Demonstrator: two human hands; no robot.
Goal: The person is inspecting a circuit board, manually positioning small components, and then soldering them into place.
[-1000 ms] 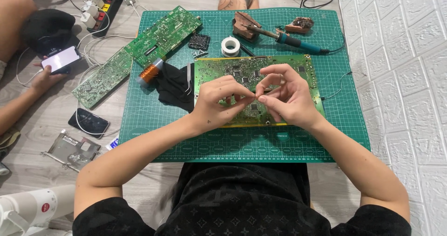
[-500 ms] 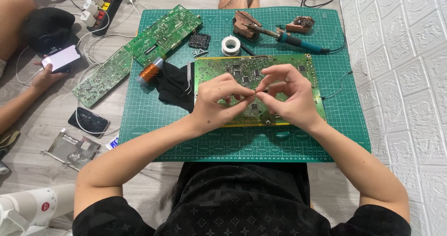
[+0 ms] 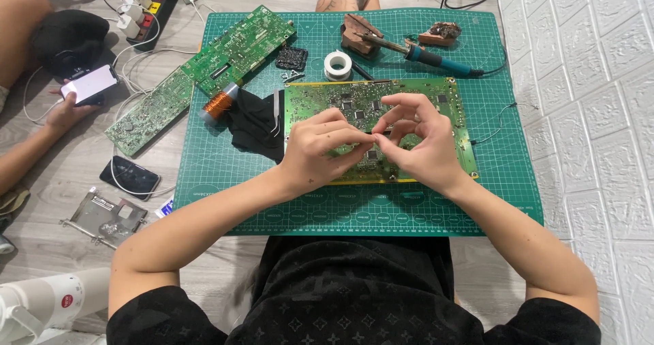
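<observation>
Both my hands hover over a green circuit board (image 3: 449, 103) that lies on a green cutting mat (image 3: 218, 175). My left hand (image 3: 317, 147) and my right hand (image 3: 419, 144) meet fingertip to fingertip above the board's middle. Together they pinch a small dark part (image 3: 373, 133), too tiny to make out. My right hand's other fingers are spread and raised. My hands hide the centre of the board.
At the mat's far edge lie a soldering iron (image 3: 436, 59), a solder spool (image 3: 337, 64) and a small black chip (image 3: 291, 57). A copper coil (image 3: 219, 103), black cloth (image 3: 255, 123), tweezers (image 3: 278, 113) and two more boards (image 3: 235, 49) sit left. Another person's hand (image 3: 65, 110) holds a phone.
My hands stay in the same spot over the board. Only the fingertips have shifted slightly around the small part.
</observation>
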